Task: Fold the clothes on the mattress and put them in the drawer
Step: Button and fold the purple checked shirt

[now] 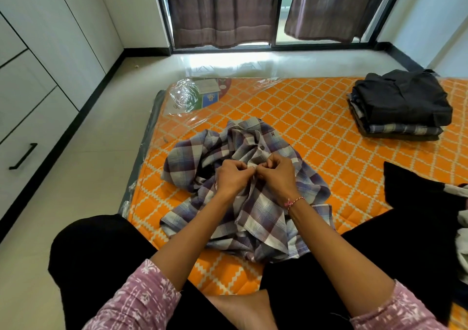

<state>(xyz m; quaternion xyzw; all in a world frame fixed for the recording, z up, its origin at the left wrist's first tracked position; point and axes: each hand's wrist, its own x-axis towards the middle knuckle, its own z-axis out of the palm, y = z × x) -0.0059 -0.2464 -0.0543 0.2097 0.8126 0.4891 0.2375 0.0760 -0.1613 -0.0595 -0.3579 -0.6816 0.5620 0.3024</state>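
The orange patterned mattress [316,106] carries a folded clothes stack [400,106] far right and a crumpled plaid shirt [255,190] in front of the person. The left hand [231,175] and right hand [277,173] pinch the shirt's placket together, apparently fastening a button. Next, the shirt needs flattening before folding; drawers [22,152] wait at left.

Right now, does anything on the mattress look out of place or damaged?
Only one thing: the clear plastic wrap is crumpled and peeling loose at the mattress far left corner. The plaid shirt lies rumpled, but both hands pinch its placket.
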